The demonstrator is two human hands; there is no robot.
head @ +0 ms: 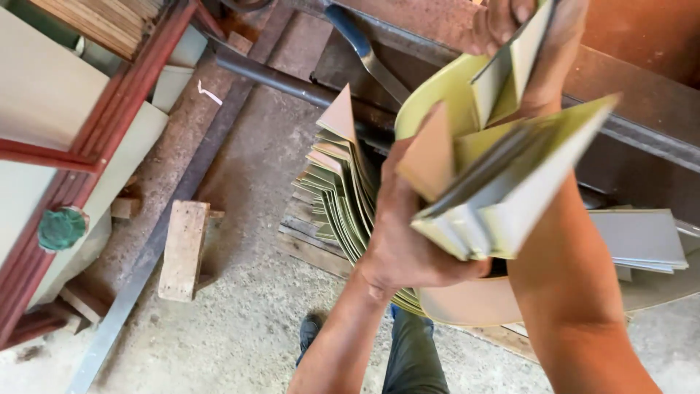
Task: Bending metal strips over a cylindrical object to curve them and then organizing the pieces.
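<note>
Within left grip (pixel 408 241): laminate strips (pixel 503 182)

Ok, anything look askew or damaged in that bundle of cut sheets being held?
No damage shows. The bundle of pale green sheets in the left hand is fanned unevenly, its edges not lined up. The right hand holds one sheet apart above it. The bent sheets below splay outward.

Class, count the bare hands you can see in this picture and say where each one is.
2. The left hand grips a stack of green-faced panels at centre frame. The right hand, at the top edge, holds one panel piece. No others show; some may be hidden.
</note>
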